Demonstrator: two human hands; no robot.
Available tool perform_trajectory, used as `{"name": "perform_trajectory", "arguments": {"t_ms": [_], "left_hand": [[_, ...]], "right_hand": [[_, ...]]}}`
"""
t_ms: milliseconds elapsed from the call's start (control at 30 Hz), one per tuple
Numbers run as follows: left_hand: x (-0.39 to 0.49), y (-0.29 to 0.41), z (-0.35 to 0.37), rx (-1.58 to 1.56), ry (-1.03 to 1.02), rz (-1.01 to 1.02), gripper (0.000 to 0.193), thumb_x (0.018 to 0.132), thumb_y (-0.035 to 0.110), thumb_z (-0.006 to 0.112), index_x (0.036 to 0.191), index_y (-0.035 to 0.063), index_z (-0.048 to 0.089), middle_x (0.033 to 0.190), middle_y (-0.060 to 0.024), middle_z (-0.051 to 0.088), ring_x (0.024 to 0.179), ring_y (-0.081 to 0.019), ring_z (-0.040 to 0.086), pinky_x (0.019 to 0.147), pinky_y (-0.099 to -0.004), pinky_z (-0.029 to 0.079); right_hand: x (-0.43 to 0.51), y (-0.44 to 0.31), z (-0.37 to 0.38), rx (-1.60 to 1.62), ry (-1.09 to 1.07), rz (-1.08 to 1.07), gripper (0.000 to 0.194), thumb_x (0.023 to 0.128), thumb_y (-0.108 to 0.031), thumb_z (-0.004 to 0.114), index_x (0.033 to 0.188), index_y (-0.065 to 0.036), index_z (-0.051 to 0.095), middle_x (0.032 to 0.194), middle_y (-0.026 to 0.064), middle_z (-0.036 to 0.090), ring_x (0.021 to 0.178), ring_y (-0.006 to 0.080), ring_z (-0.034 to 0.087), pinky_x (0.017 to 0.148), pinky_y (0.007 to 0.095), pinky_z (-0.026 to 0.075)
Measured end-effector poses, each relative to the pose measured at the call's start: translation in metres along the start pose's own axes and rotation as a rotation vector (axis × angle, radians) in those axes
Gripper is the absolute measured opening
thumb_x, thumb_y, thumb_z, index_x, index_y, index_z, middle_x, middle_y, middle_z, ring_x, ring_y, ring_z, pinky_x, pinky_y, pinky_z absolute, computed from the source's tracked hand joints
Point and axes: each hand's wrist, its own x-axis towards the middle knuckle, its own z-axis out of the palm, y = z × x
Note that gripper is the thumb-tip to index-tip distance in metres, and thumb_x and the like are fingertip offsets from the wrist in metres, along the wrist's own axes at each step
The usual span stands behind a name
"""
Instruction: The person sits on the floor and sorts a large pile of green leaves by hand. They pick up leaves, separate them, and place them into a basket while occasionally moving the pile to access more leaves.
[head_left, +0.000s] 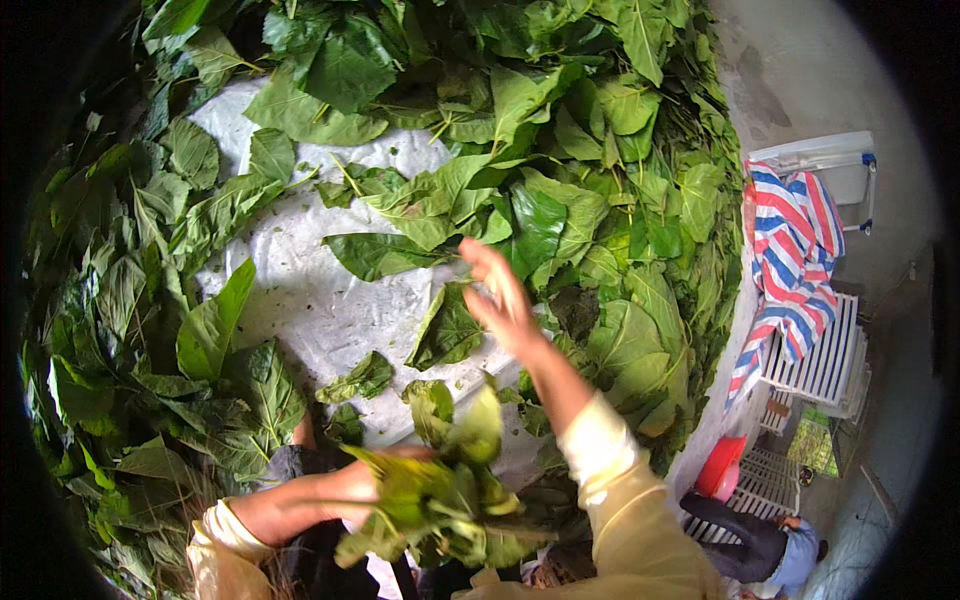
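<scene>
A bunch of large green leaves (450, 487) is gripped by my left hand (364, 480) near my lap; the leaves hide most of its fingers. My right hand (499, 300) reaches over a whitish sheet (307, 262), its fingers apart and beside the stems of loose leaves. A folded dark green leaf (450, 330) lies just below this hand, and a glossy leaf (375, 253) lies to its left. Whether the right fingertips touch a stem is hard to tell from the blur.
Heaped leaves (645, 187) surround the sheet. To the right are a striped red, white and blue cloth (795, 255), white slatted racks (814, 360), a clear plastic bin (817, 165) and a red basin (721, 465). Another person (757, 544) is at the lower right.
</scene>
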Motion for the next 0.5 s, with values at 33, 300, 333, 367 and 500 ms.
{"name": "perform_trajectory", "arguments": {"t_ms": [33, 300, 333, 367, 500], "left_hand": [[0.01, 0.046, 0.016, 0.662, -0.014, 0.242, 0.038, 0.084, 0.021, 0.056, 0.113, -0.003, 0.054, 0.117, -0.0193, 0.055, 0.11, -0.0317, 0.052, 0.095, -0.0402, 0.042], [-0.013, 0.085, 0.006, 0.621, 0.126, 0.099, 0.049, 0.084, 0.031, 0.057, 0.122, 0.0005, 0.048, 0.117, -0.0174, 0.055, 0.107, -0.0298, 0.055, 0.093, -0.0396, 0.043], [-0.035, 0.1, 0.016, 0.452, 0.338, -0.017, 0.044, 0.089, 0.024, 0.053, 0.127, 0.0017, 0.044, 0.116, -0.0164, 0.056, 0.105, -0.026, 0.057, 0.092, -0.0366, 0.045], [-0.029, 0.102, 0.011, 0.208, 0.414, -0.083, 0.043, 0.089, 0.019, 0.052, 0.127, 0.002, 0.043, 0.116, -0.016, 0.056, 0.105, -0.0256, 0.057, 0.092, -0.036, 0.046], [-0.023, 0.118, 0.018, 0.538, 0.371, -0.04, 0.045, 0.077, 0.012, 0.062, 0.118, 0.0002, 0.047, 0.121, -0.0208, 0.05, 0.112, -0.0346, 0.052, 0.094, -0.0405, 0.043]], "right_hand": [[0.023, 0.014, -0.013, -0.293, 0.135, 0.107, 0.086, 0.076, -0.033, 0.072, 0.14, -0.004, 0.022, 0.138, 0.0165, 0.037, 0.127, 0.0313, 0.037, 0.106, 0.0459, 0.027], [0.076, 0.018, 0.071, -0.613, 0.356, -0.287, 0.011, 0.081, -0.012, 0.058, 0.086, -0.002, 0.059, 0.085, 0.0129, 0.062, 0.079, 0.0255, 0.06, 0.073, 0.0368, 0.047], [0.059, -0.011, 0.095, -0.359, 0.097, -0.195, 0.012, 0.08, -0.012, 0.06, 0.086, -0.002, 0.058, 0.084, 0.0133, 0.061, 0.079, 0.025, 0.059, 0.073, 0.0355, 0.046], [0.027, -0.024, 0.085, -0.192, -0.118, -0.048, 0.014, 0.08, -0.013, 0.061, 0.086, -0.001, 0.057, 0.082, 0.0138, 0.06, 0.078, 0.0245, 0.059, 0.072, 0.0343, 0.046], [-0.036, -0.05, 0.058, 0.202, -0.493, 0.198, 0.02, 0.088, -0.018, 0.059, 0.094, 0.001, 0.059, 0.089, 0.0069, 0.063, 0.084, 0.0133, 0.056, 0.075, 0.03, 0.044]]}}
